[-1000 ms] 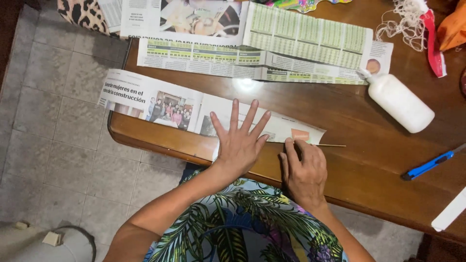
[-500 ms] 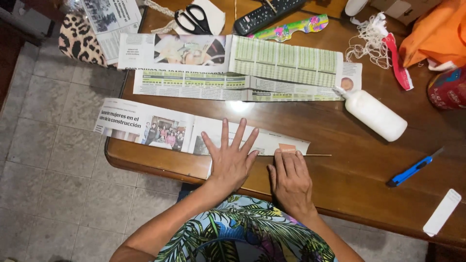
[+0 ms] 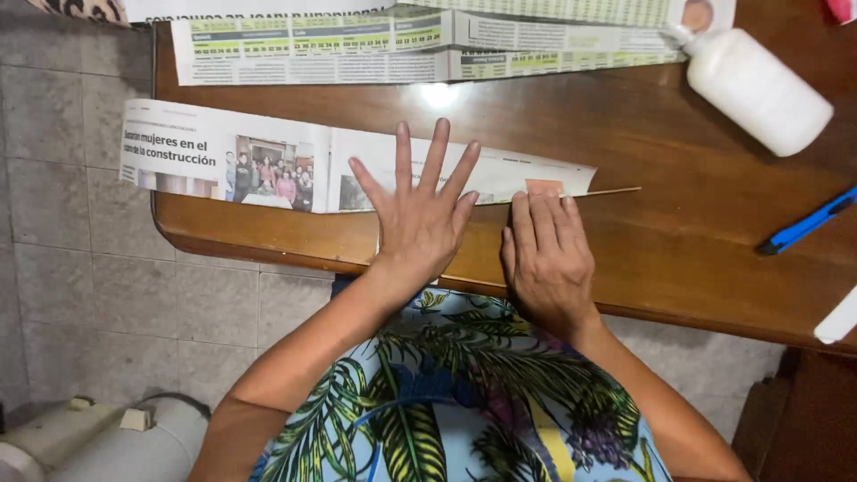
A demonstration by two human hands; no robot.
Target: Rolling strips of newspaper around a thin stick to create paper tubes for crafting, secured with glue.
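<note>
The left hand [image 3: 421,214] lies flat, palm down, all five fingers spread wide and pointing away from the body, pressing the near edge of a newspaper strip [image 3: 268,165] onto the wooden counter [image 3: 625,259]. The right hand [image 3: 546,250] sits just beside it, also palm down but with fingers together and slightly curved, their tips resting on the strip's pointed end and on a thin wooden stick [image 3: 607,191]; it grips nothing, only presses.

There are two hands, one stick, one strip under the hands, and a second spread of folded newspaper [image 3: 420,49] well beyond the fingertips. One white glue bottle [image 3: 754,85] lies on its side, beyond and to the right of the right hand. One blue pen [image 3: 808,223] lies further right, and one white object [image 3: 839,317] shows only partly at the counter's right edge.

The strip runs from beneath the right fingertips leftward, passing under the left hand's fingers and overhanging the counter's left end. The stick pokes out from under the right fingertips toward the right.
</note>
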